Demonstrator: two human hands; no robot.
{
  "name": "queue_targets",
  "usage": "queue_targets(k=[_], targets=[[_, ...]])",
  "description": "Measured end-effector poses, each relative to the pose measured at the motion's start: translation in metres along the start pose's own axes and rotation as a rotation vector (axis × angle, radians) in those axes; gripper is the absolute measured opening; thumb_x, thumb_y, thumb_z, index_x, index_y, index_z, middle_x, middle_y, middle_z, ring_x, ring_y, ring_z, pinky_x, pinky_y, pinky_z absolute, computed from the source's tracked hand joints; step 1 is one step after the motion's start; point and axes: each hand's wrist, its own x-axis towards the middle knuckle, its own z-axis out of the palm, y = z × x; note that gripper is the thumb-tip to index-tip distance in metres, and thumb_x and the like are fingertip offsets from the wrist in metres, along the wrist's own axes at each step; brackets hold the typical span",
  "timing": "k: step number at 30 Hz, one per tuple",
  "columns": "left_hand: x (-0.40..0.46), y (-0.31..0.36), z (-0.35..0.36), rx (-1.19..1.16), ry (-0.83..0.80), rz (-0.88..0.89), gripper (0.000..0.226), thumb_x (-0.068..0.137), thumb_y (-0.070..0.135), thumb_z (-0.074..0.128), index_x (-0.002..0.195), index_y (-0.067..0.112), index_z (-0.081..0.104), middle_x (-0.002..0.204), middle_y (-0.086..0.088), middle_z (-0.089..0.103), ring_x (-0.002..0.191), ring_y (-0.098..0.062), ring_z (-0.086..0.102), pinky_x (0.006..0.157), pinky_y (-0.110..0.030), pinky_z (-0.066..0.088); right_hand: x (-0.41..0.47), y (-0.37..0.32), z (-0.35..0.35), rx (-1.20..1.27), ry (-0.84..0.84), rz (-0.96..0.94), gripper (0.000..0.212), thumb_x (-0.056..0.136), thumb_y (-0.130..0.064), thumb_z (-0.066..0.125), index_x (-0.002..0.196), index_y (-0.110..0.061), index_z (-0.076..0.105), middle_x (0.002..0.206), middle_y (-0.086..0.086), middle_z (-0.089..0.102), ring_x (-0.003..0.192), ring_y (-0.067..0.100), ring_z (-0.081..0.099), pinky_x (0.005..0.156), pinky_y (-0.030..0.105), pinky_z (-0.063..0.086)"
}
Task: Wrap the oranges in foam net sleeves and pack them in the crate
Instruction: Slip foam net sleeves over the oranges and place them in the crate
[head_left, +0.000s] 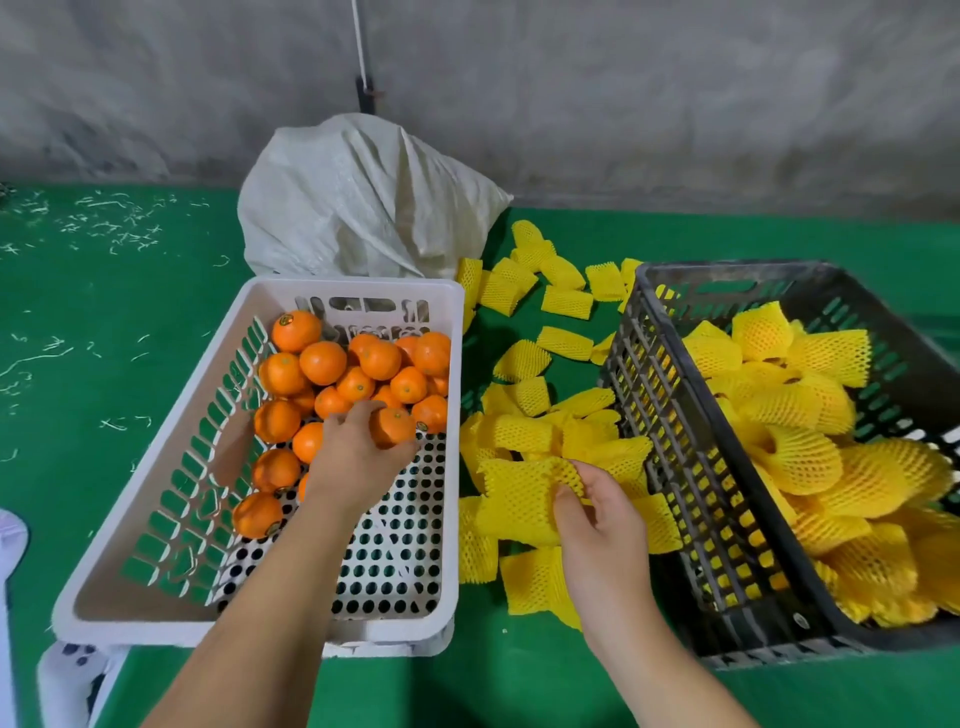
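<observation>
Our left hand (358, 447) curls round one orange (393, 426) in the white basket (156, 519); our right hand (597, 514) pinches a foam net sleeve (519, 499) just right of that basket; we should stretch the sleeve mouth wide before pushing fruit in; the dark crate (675, 467), holding wrapped oranges, sits further right of the basket.
</observation>
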Motion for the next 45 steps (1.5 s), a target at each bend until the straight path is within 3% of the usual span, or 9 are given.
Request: queue_targets(k=[5,9,17,23,30,34,39,42,45], targets=[[-0.076,0.040,-0.013,-0.843,-0.058,0.070,0.044,0.081,0.051,0.081,0.121,0.054,0.064,0.117,0.010,0.071,0.092,-0.021,0.076,0.074,-0.031,0.062,0.005,-0.012,0.003,-0.004,0.052,-0.048,0.017,0.101,-0.028,0.059,0.114,-0.039,0.064,0.096,-0.018,0.068,0.083,-0.002,0.062,0.075,0.019,0.051],[-0.107,0.059,0.014,-1.256,-0.425,0.051,0.059,0.074,0.038,0.085,0.130,0.032,0.068,0.127,-0.011,0.068,0.081,-0.032,0.069,0.071,-0.035,0.059,0.016,-0.030,0.013,-0.125,0.139,-0.204,0.009,0.097,-0.023,0.068,0.103,-0.030,0.065,0.092,-0.012,0.067,0.086,0.001,0.062,0.072,0.014,0.047],[-0.113,0.045,0.004,-1.151,-0.794,0.126,0.088,0.063,0.044,0.098,0.140,0.020,0.063,0.117,-0.013,0.071,0.076,-0.032,0.066,0.067,-0.030,0.058,0.010,-0.030,0.018,-0.247,0.142,-0.251,0.028,0.087,-0.037,0.079,0.086,-0.025,0.053,0.080,-0.006,0.055,0.076,0.002,0.051,0.062,0.017,0.040],[-0.122,0.049,0.017,-1.107,-0.620,0.149,0.077,0.073,0.046,0.089,0.137,0.013,0.062,0.096,-0.021,0.071,0.064,-0.025,0.065,0.058,-0.026,0.053,0.003,-0.032,0.003,-0.194,-0.003,-0.149,0.010,0.094,-0.019,0.071,0.101,-0.027,0.072,0.103,-0.014,0.069,0.100,0.003,0.062,0.091,0.030,0.051],[-0.126,0.047,0.035,-1.014,-0.272,0.290,0.053,0.079,0.031,0.082,0.118,0.045,0.047,0.110,-0.006,0.063,0.097,-0.024,0.066,0.088,-0.051,0.062,-0.035,-0.028,0.001,-0.257,-0.024,-0.421,0.015,0.092,-0.013,0.073,0.098,-0.027,0.075,0.100,-0.019,0.066,0.100,0.006,0.065,0.086,0.033,0.056],[-0.126,0.045,0.035,-1.096,-0.286,0.259,0.082,0.084,0.023,0.071,0.139,0.061,0.026,0.097,0.011,0.073,0.100,-0.019,0.071,0.090,-0.033,0.060,-0.048,-0.024,0.012,-0.309,-0.048,-0.576,0.013,0.094,-0.013,0.072,0.103,-0.022,0.074,0.105,-0.020,0.063,0.102,0.005,0.064,0.083,0.025,0.055],[-0.128,0.041,0.030,-1.082,-0.429,0.298,0.086,0.084,0.011,0.067,0.154,0.043,0.029,0.133,-0.019,0.062,0.121,-0.029,0.068,0.104,-0.051,0.056,-0.036,-0.032,0.008,-0.262,-0.038,-0.473,0.017,0.097,-0.008,0.065,0.105,-0.022,0.071,0.107,-0.017,0.060,0.103,0.008,0.062,0.087,0.039,0.057],[-0.132,0.039,0.036,-0.893,-0.373,0.372,0.072,0.092,0.013,0.073,0.151,0.032,0.035,0.109,-0.027,0.065,0.090,-0.035,0.067,0.086,-0.068,0.055,-0.034,-0.037,0.001,-0.346,-0.004,-0.501,0.024,0.096,-0.001,0.060,0.106,-0.021,0.070,0.109,-0.012,0.061,0.106,0.008,0.060,0.091,0.041,0.054],[-0.134,0.036,0.038,-0.772,-0.197,0.424,0.068,0.085,0.029,0.086,0.141,0.035,0.046,0.103,-0.007,0.068,0.068,-0.027,0.059,0.060,-0.050,0.053,-0.038,-0.046,-0.001,-0.487,-0.007,-0.596,0.025,0.096,-0.001,0.059,0.109,-0.020,0.070,0.111,-0.010,0.061,0.106,0.011,0.058,0.089,0.038,0.053]])
